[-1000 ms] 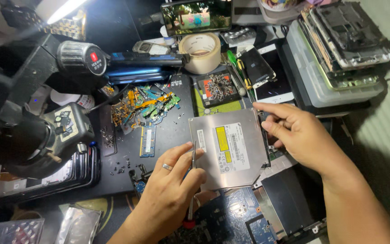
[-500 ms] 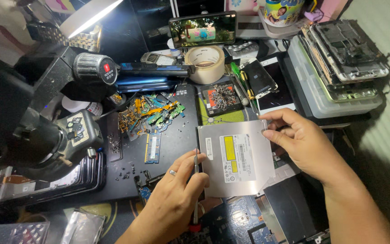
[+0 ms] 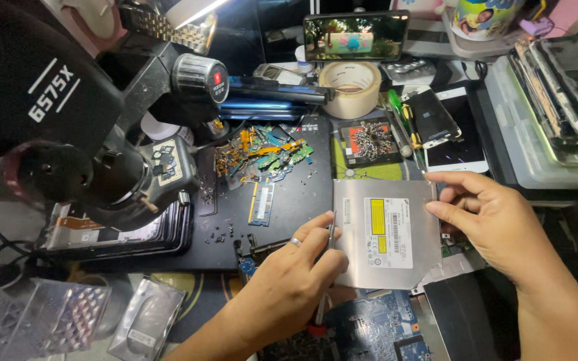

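In the middle of the crowded tabletop [image 3: 282, 207], a flat silver optical drive [image 3: 384, 234] with yellow and white labels lies over a dark mat. The right hand [image 3: 496, 227] keeps a narrow grip on its right edge with the fingertips. The left hand [image 3: 289, 287] is closed around a thin screwdriver [image 3: 326, 267], with the tip at the drive's left edge. A roll of tape [image 3: 350, 88] stands well behind.
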Tool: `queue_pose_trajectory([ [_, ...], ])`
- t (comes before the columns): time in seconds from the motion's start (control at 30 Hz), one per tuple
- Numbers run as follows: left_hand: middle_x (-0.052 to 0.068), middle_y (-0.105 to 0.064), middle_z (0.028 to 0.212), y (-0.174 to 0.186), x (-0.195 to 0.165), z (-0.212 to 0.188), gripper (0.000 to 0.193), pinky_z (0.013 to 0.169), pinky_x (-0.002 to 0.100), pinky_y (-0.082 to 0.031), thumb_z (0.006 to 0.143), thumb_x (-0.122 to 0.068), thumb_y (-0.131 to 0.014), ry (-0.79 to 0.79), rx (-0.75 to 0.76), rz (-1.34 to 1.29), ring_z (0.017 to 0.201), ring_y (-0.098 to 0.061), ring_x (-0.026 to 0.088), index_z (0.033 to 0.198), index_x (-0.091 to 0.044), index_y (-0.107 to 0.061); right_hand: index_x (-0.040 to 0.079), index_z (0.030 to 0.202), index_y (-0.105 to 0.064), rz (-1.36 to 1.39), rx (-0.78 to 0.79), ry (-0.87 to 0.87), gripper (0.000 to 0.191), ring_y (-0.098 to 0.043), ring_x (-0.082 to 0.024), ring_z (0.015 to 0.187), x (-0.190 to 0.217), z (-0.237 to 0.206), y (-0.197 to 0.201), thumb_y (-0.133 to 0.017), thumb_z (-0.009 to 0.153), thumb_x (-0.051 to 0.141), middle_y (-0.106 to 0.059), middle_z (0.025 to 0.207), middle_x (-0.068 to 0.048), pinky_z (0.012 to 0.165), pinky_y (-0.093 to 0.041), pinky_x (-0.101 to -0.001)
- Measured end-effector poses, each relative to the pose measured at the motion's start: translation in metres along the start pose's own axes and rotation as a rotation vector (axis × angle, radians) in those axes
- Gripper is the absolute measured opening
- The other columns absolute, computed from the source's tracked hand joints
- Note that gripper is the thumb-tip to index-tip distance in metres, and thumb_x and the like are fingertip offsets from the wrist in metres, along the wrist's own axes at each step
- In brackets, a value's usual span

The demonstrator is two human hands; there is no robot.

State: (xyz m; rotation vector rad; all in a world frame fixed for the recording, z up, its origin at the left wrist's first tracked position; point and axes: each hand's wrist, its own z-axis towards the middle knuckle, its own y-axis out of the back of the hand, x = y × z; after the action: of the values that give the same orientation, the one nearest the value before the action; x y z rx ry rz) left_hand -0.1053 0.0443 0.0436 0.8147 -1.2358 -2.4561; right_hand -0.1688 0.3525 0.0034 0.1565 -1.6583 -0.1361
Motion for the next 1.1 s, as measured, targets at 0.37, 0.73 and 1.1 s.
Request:
queue_pose_trajectory([
  [0.37,0.027,-0.056,0.111,0.007,0.001,0.005,0.035,0.100,0.052,-0.052,0.082,-0.017,-0.081,-0.005,-0.012,-0.016,0.128,-0.053,0.053,0.100,-0.002,-0.055,0.009,0.124,-0.068,0.134,0.003,-0.024,0.037,-0.066,-0.010,0.084,0.025,-0.009,-0.001,-0.071,0.087,0.003,-0.072,0.097,-0.003,0.069,-0.054,-0.0245],
  [0.73,0.026,-0.064,0.121,0.003,0.003,0.006,0.027,0.099,0.048,-0.055,0.079,-0.012,-0.076,-0.041,-0.048,0.118,0.119,-0.062,0.048,0.096,-0.003,-0.058,0.008,0.137,-0.058,0.332,0.153,-0.076,0.044,-0.069,-0.010,0.089,0.028,-0.007,0.004,-0.063,0.094,0.006,-0.074,0.109,-0.007,0.065,-0.053,-0.0231],
  [1.1,0.018,-0.067,0.115,0.004,0.003,0.008,0.026,0.104,0.050,-0.052,0.084,-0.016,-0.080,-0.061,-0.128,0.099,0.114,-0.065,0.042,0.094,-0.003,-0.059,0.007,0.143,-0.053,0.447,0.208,-0.052,0.047,-0.071,-0.016,0.097,0.031,-0.007,-0.002,-0.054,0.096,0.002,-0.072,0.118,-0.012,0.075,-0.061,-0.0335],
])
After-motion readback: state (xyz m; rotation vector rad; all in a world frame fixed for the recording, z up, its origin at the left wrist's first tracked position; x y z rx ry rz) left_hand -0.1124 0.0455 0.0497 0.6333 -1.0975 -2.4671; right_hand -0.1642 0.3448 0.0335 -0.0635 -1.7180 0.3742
